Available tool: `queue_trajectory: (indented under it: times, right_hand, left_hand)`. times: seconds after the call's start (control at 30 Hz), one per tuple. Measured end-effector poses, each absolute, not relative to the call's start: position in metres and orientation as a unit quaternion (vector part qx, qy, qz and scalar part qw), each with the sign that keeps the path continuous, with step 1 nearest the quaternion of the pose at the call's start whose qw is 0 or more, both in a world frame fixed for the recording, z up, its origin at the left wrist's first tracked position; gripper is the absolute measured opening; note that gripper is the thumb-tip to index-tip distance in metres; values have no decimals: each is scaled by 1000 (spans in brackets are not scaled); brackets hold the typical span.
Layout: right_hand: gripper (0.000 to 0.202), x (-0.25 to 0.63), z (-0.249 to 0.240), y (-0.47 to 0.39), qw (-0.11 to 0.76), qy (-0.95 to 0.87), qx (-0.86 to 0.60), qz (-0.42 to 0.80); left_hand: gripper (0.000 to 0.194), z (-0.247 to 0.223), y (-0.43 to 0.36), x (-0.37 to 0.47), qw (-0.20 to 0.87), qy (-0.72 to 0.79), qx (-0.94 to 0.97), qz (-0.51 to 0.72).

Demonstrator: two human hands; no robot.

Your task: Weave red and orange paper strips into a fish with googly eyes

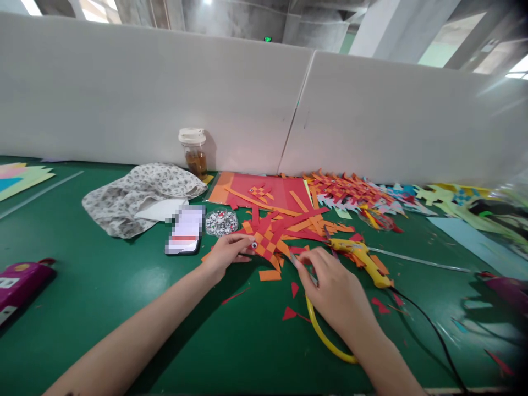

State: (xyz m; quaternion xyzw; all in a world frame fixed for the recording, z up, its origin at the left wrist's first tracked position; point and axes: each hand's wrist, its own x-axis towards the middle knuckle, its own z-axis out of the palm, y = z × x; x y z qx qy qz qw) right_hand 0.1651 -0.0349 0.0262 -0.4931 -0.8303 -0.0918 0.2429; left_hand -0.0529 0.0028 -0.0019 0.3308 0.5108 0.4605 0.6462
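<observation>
My left hand (228, 252) pinches a woven red and orange paper fish (266, 242) at its head, beside a googly eye (254, 245). In my right hand (330, 280) is a pair of scissors with a large yellow handle loop (325, 338). The scissors' blade tip (293, 258) points at the fish's orange tail strips, close to or touching them. Whether the blades are apart I cannot tell. Loose red and orange paper strips (305, 223) lie just behind the fish, and a cut orange piece (270, 275) lies below it.
A yellow glue gun (363, 258) with a black cord lies at right. Behind are a pile of woven fish (350, 190) and a red sheet pack (231, 190) with a small fish. Left stand a phone (185, 231), a container of googly eyes (221, 222), a cloth (132, 192) and a lidded cup (193, 154).
</observation>
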Motion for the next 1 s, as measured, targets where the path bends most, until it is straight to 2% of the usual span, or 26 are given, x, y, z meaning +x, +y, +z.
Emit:
queue_trajectory:
  times: [0.07, 0.13, 0.27, 0.43, 0.73, 0.87, 1.0]
  right_hand:
    - [11, 182, 21, -52, 188, -818, -531, -116]
    - [20, 200, 8, -67, 157, -820, -534, -131]
    - [43, 224, -16, -78, 128, -818, -542, -146]
    - [51, 240, -16, -66, 86, -783, -597, -154]
    - [52, 277, 14, -94, 187, -674, -704, -126]
    - [54, 248, 25, -91, 255, -720, -637, -98]
    - [55, 212, 23, -73, 235, -761, -596, -104]
  left_hand:
    - [14, -2, 4, -53, 655, 502, 301, 478]
    - [10, -3, 4, -52, 661, 493, 275, 494]
    - [10, -3, 3, -51, 684, 468, 263, 494]
    - [9, -1, 0, -51, 705, 460, 255, 475]
    - [16, -5, -3, -45, 699, 454, 261, 488]
    - [16, -8, -7, -40, 708, 434, 281, 482]
    - [17, -9, -12, -35, 724, 408, 291, 474]
